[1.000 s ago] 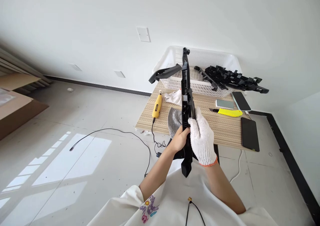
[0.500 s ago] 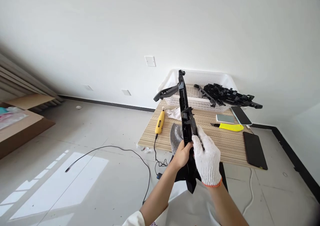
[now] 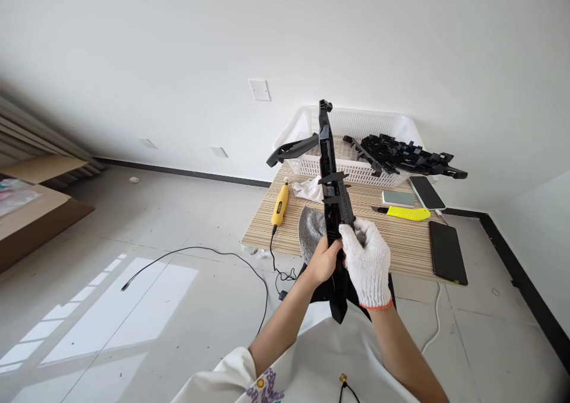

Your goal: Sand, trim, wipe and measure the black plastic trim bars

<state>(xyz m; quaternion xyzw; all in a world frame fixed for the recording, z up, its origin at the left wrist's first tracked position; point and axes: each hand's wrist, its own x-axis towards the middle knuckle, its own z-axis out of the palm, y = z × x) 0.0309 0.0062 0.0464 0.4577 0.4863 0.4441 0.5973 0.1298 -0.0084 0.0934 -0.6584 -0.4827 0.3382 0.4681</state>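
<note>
My left hand (image 3: 323,263), bare, is closed around the lower part of a long black plastic trim piece (image 3: 326,154), which stands nearly upright in front of me. My right hand (image 3: 367,263), in a white knit glove with an orange cuff, grips a dark caliper (image 3: 344,202). The caliper's jaws are spread and lie across the middle of the trim piece; whether both touch it I cannot tell. Behind my left hand, a grey cloth (image 3: 310,231) rests at the table's near edge.
On the striped table (image 3: 374,240) lie a yellow rotary tool (image 3: 280,205), a yellow utility knife (image 3: 407,213), dark phones (image 3: 447,253) and a white rag (image 3: 309,190). A white basket (image 3: 307,165) holds more black parts (image 3: 401,154). A black cable (image 3: 209,248) crosses the floor.
The caliper has turned so that its scaled face shows more, and its jaws appear farther apart across the trim piece. My view has shifted slightly; both hands keep their holds.
</note>
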